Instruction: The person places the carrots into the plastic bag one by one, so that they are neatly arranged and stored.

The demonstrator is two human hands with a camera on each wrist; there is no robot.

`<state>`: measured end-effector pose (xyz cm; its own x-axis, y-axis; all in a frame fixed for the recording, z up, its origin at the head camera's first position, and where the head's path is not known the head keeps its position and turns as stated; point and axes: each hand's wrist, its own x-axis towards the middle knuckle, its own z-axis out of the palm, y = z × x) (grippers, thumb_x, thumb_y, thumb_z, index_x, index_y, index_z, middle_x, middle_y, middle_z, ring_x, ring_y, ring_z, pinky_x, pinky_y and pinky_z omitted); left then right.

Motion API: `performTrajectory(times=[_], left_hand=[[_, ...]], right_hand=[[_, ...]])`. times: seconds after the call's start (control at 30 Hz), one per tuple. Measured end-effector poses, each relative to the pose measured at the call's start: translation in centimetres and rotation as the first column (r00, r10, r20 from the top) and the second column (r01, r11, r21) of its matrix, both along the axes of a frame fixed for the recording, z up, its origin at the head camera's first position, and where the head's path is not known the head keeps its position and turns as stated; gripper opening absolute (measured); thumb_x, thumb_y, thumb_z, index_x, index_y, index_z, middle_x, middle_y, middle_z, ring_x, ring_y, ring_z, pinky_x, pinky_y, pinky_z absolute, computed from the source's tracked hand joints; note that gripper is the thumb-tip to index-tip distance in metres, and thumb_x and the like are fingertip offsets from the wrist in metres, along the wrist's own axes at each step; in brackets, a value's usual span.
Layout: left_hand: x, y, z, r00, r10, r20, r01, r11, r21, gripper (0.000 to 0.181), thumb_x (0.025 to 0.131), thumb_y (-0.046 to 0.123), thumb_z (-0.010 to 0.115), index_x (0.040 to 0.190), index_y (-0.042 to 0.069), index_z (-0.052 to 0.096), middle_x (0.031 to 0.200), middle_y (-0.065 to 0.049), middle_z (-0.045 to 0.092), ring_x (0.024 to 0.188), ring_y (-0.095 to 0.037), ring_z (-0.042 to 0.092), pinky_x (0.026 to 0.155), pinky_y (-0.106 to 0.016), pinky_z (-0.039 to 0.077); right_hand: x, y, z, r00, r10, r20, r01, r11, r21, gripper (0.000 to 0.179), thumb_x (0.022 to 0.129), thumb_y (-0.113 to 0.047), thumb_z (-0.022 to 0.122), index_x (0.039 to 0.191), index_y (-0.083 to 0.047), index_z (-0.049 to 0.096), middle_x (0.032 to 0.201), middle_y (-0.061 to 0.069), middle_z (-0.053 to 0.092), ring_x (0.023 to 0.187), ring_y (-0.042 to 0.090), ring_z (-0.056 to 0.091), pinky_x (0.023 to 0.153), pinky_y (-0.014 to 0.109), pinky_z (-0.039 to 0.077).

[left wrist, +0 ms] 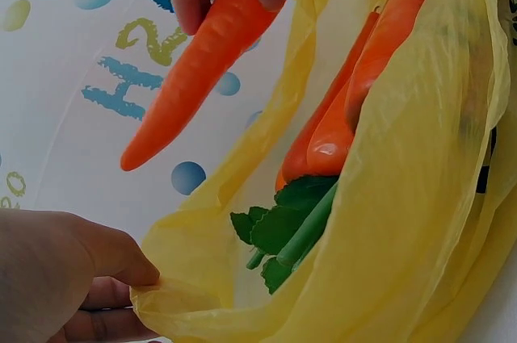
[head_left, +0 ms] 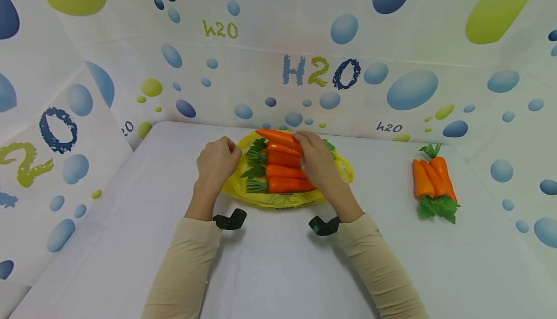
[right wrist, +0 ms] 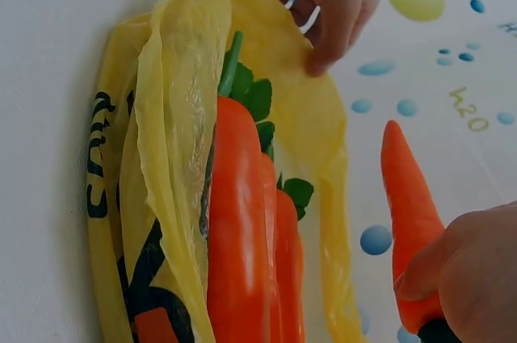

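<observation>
The fingertips of the left hand (head_left: 217, 162) pinch the rim of the yellow bag (head_left: 304, 199) at the bag's left end, the thin plastic caught between thumb and fingers in the left wrist view. The right hand (head_left: 318, 162) has its fingers bent round the thick end of an orange carrot (head_left: 276, 137), the thumb laid along one side of it; some of its fingers are hidden behind the carrot, so how they lie there cannot be told. This carrot is lifted at the bag's far edge, its narrow tip pointing toward the bag's left end, with green showing at its stem end by the hand. Inside the bag lie four more carrots (head_left: 285, 171), side by side and close together, their leafy green tops (head_left: 256, 170) toward the bag's left end and their other ends running under the right hand. The bag gapes open around them, its near side bearing dark print. On the near side of the bag, a small black device (head_left: 230, 220) sits at the left wrist and another black device (head_left: 324, 225) at the right, each beside a beige sleeve (head_left: 183, 266). Well to the right of the bag, a bunch of three short carrots (head_left: 431, 179) lies with green leaves at both its near and far ends. Bag and bunch rest on a white table (head_left: 270, 266); beyond the bag rises a white backdrop (head_left: 270, 43) with blue and green spots and "H2O" lettering.
</observation>
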<state>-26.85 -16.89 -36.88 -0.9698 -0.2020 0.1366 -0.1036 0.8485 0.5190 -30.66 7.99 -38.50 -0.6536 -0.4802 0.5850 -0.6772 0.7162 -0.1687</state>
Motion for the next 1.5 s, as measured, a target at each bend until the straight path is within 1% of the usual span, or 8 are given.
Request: performTrajectory(times=[0.27,0.4,0.53,0.67,0.9,1.17,1.27,1.5], left_hand=[[0.0,-0.1,0.1,1.0,-0.001,-0.003,0.001,1.0,-0.001,0.03,0.097,0.024,0.048,0.107,0.001,0.066,0.091,-0.015,0.069,0.073,-0.028,0.062,0.069,-0.04,0.057],[0.0,-0.1,0.1,1.0,-0.004,-0.006,0.004,1.0,-0.001,0.031,0.098,0.023,0.048,0.107,0.001,0.066,0.092,-0.016,0.07,0.073,-0.028,0.062,0.069,-0.04,0.057],[0.0,0.0,0.1,1.0,-0.001,0.002,0.001,1.0,0.005,0.031,0.098,0.024,0.048,0.109,0.001,0.066,0.093,-0.016,0.07,0.074,-0.028,0.062,0.07,-0.04,0.057],[0.1,0.0,0.1,1.0,0.0,0.008,0.0,1.0,0.005,0.031,0.098,0.024,0.048,0.108,0.001,0.066,0.094,-0.016,0.07,0.074,-0.028,0.063,0.071,-0.041,0.057],[0.1,0.0,0.1,1.0,-0.002,-0.002,0.002,1.0,-0.001,0.03,0.098,0.024,0.049,0.107,0.001,0.066,0.093,-0.015,0.07,0.074,-0.028,0.062,0.07,-0.041,0.056],[0.1,0.0,0.1,1.0,-0.006,-0.007,0.006,1.0,0.004,0.031,0.098,0.025,0.049,0.107,0.001,0.066,0.093,-0.015,0.07,0.073,-0.027,0.063,0.07,-0.04,0.057],[0.1,0.0,0.2,1.0,-0.003,-0.003,0.003,1.0,0.006,0.031,0.098,0.025,0.049,0.108,0.001,0.066,0.093,-0.015,0.07,0.074,-0.027,0.062,0.071,-0.041,0.056],[0.1,0.0,0.2,1.0,-0.001,0.002,0.001,1.0,0.006,0.031,0.098,0.025,0.049,0.108,0.001,0.066,0.094,-0.015,0.07,0.076,-0.028,0.063,0.074,-0.042,0.057]], right_hand=[[0.6,-0.9,0.2,0.996,0.056,-0.062,-0.054,0.998,0.021,0.044,0.089,0.009,0.063,0.132,0.004,0.056,0.135,0.019,0.058,0.127,0.033,0.056,0.111,0.041,0.045],[0.3,-1.0,-0.3,0.996,0.066,-0.052,-0.064,0.997,0.035,0.044,0.088,0.01,0.063,0.131,0.005,0.057,0.133,0.021,0.06,0.125,0.034,0.057,0.11,0.042,0.046],[-0.3,-0.7,-1.0,0.999,0.039,0.015,-0.04,0.998,0.053,0.045,0.088,0.011,0.062,0.132,0.005,0.055,0.135,0.021,0.059,0.127,0.034,0.056,0.111,0.042,0.045],[-1.1,-0.1,-1.6,0.995,0.002,0.103,-0.01,0.997,0.075,0.044,0.09,0.011,0.059,0.134,0.005,0.054,0.137,0.02,0.057,0.13,0.034,0.053,0.113,0.041,0.043],[-2.4,0.6,-1.6,0.96,-0.038,0.279,0.001,0.991,0.131,0.045,0.094,0.009,0.051,0.139,0.004,0.05,0.145,0.019,0.05,0.137,0.034,0.046,0.117,0.043,0.038],[-3.0,1.4,-1.8,0.934,-0.055,0.354,-0.002,0.987,0.158,0.047,0.094,0.01,0.049,0.141,-0.001,0.048,0.145,0.018,0.05,0.138,0.034,0.045,0.117,0.044,0.037],[-3.1,1.6,-2.0,0.931,-0.072,0.357,0.006,0.983,0.181,0.049,0.093,0.01,0.05,0.141,-0.002,0.049,0.146,0.017,0.05,0.139,0.034,0.044,0.118,0.044,0.037],[-2.9,1.5,-2.0,0.955,-0.116,0.274,0.044,0.965,0.257,0.048,0.095,0.005,0.055,0.141,-0.006,0.053,0.143,0.018,0.051,0.134,0.035,0.045,0.115,0.044,0.041]])
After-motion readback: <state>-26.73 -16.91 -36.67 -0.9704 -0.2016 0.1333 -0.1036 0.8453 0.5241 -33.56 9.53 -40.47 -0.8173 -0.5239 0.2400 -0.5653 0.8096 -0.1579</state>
